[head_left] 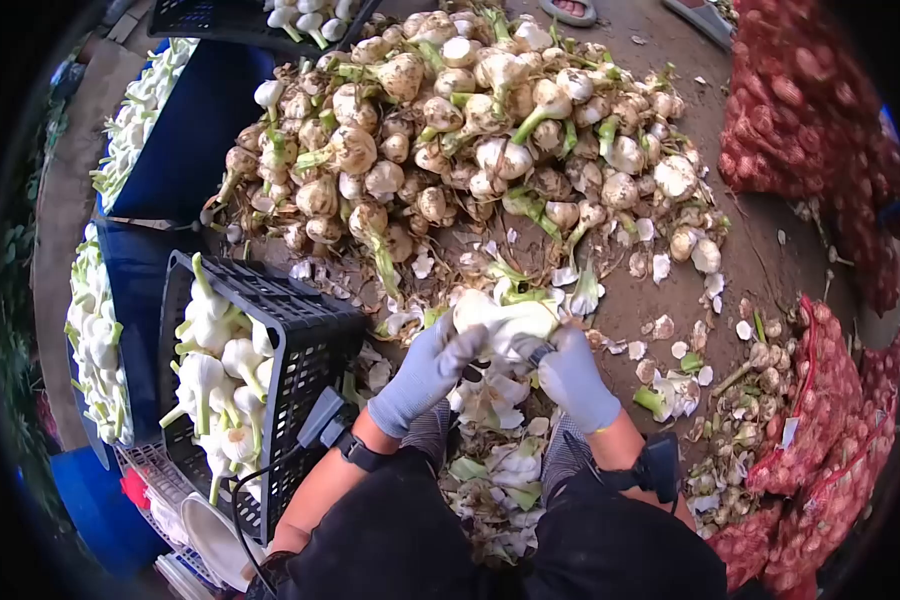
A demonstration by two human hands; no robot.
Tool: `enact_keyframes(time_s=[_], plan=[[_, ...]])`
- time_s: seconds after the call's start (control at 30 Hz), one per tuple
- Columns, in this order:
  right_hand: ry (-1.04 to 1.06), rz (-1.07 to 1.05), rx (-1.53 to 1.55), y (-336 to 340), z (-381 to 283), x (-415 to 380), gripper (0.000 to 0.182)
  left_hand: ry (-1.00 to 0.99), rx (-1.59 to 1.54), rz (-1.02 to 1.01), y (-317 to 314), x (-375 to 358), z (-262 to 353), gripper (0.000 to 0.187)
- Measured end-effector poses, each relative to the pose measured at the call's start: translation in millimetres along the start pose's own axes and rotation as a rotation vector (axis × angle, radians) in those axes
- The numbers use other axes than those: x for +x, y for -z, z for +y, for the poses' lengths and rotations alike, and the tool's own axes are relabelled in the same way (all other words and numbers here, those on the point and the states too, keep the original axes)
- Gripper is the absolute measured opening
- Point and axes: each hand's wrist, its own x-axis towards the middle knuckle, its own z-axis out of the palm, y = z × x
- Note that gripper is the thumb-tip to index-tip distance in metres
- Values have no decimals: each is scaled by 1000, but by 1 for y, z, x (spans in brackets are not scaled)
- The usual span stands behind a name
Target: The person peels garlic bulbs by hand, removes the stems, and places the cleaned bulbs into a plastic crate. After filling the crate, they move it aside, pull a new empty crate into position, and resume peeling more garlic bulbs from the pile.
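Note:
Over the peelings between my knees, a large white garlic bulb (510,322) is between my two gloved hands, with green leaf strips behind it. My left hand (425,368) has its fingers closed around the bulb's left side. At the right side, my right hand (572,375) is curled closed, its fingertips against the bulb's outer skin. A small dark piece shows at those fingertips; I cannot tell what it is. Torn white skins (490,400) lie on the ground beneath the hands.
Ahead lies a big heap of soil-stained garlic (400,140). To my left a black crate (315,310) holds cleaned garlic (220,385), beside blue tubs (140,310) of more bulbs. Red mesh sacks (820,400) stand at right. Another person's shoe (570,10) shows at the top.

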Motion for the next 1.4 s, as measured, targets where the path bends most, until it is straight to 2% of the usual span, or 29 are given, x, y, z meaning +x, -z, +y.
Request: enact_keyframes(time_s=[0.03, 0.07, 0.17, 0.2, 0.3, 0.37, 0.43, 0.47, 0.5, 0.53, 0.57, 0.63, 0.7, 0.73, 0.8, 0.83, 0.87, 0.9, 0.97, 1.03, 1.07, 1.1, 1.13, 1.17, 1.23, 1.27, 1.3, 1.37, 1.4], plan=[[6, 18, 18, -4, -4, -8, 29, -70, 90, 61, 3, 0, -7, 63], [9, 36, 38, -8, -5, -14, 20, -330, 222, 167, 7, 9, -25, 54], [111, -100, -217, -15, -13, -28, 18, -77, 38, 283, -3, 20, 7, 49], [99, -145, -115, -10, -10, -26, 20, -69, 43, 289, -3, 18, 9, 49], [69, 9, -243, -4, 2, -19, 21, -168, 209, 354, -7, 17, 15, 52], [114, 159, -380, -6, 16, -12, 31, -398, 278, 122, -12, 12, 26, 60], [92, -38, -166, -7, 13, -16, 35, -347, 412, 64, -14, 14, 32, 66], [252, -94, -362, -8, 10, -20, 36, -212, 267, 27, -11, 16, 35, 63], [245, -87, -360, -7, 5, -24, 36, -79, 123, -10, -8, 18, 36, 60], [145, -140, -228, -6, -2, -25, 37, -181, -88, -58, -2, 22, 27, 50], [49, -192, -97, -5, -9, -28, 38, -93, -264, 38, -5, 19, 24, 51], [91, -34, -105, -3, -20, -29, 34, 3, -252, 111, -7, 14, 28, 55], [86, 274, -984, 13, -35, -18, 32, -65, -205, 61, -10, 15, 20, 61], [85, 275, -983, 22, -32, -11, 32, -140, -156, 12, -12, 16, 17, 66], [256, 562, -1140, 40, -17, 0, 28, -60, -336, -63, -11, 6, 22, 70], [257, 560, -1139, 45, -15, -4, 28, 15, -513, -130, -10, 2, 27, 74], [281, 437, -1179, 48, -14, -6, 33, 18, -452, -113, -10, 2, 33, 79], [297, 311, -1213, 47, -12, -7, 39, -124, -589, -144, -4, 8, 21, 67], [225, 244, -1318, 16, -34, -19, 50, -52, -623, 94, -12, 6, 29, 65], [725, 493, -1386, -3, -49, -18, 56, 62, -769, 98, -12, 6, 30, 68], [724, 497, -1391, -7, -48, -15, 56, -80, -534, 10, -11, 8, 24, 56], [700, 302, -1448, -10, -45, -10, 55, -218, -292, -78, -10, 11, 15, 77], [672, 106, -1494, -11, -41, -6, 55, -12, -724, 61, -10, 15, 2, 48], [675, 112, -1492, -9, -36, -4, 55, -14, -719, 58, -6, 16, -9, 48], [561, 119, -1435, -15, -34, -1, 50, -265, 344, 190, -3, 12, -1, 49], [407, -26, -1450, -14, -37, -3, 45, -239, 600, 236, 3, 8, 5, 49], [405, -35, -1442, -19, -32, -10, 45, -215, 197, 265, 11, 14, -9, 52], [283, -549, -812, -27, -18, -30, 39, -122, -864, 212, 34, 30, -32, 39], [255, -722, -658, -32, -20, -32, 39, 54, -1262, 193, 41, 33, -25, 34]])
